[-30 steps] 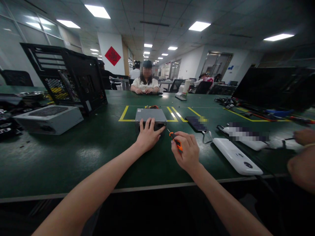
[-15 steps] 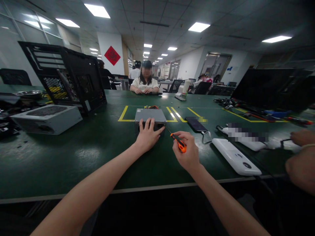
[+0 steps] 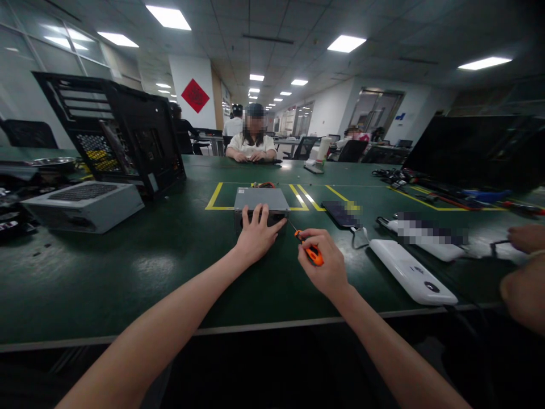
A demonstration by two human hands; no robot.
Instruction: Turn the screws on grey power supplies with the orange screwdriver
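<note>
Spread left hand (image 3: 254,243) rests on a metal box (image 3: 261,197); right hand (image 3: 325,262) holds a screwdriver (image 3: 314,255), apparently working the box's near right edge; next calls for steady alignment.

bare desk (image 3: 170,244) left of my hands (image 3: 256,236), white device (image 3: 409,270) blocking my right, black computer case (image 3: 131,111) standing far left

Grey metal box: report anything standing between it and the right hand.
Nothing visible but the screwdriver that the right hand holds, its shaft pointing toward the grey metal box's right front corner. The left hand lies on the box's front, one finger reaching close to that corner. Whether the tip touches is unclear.
</note>
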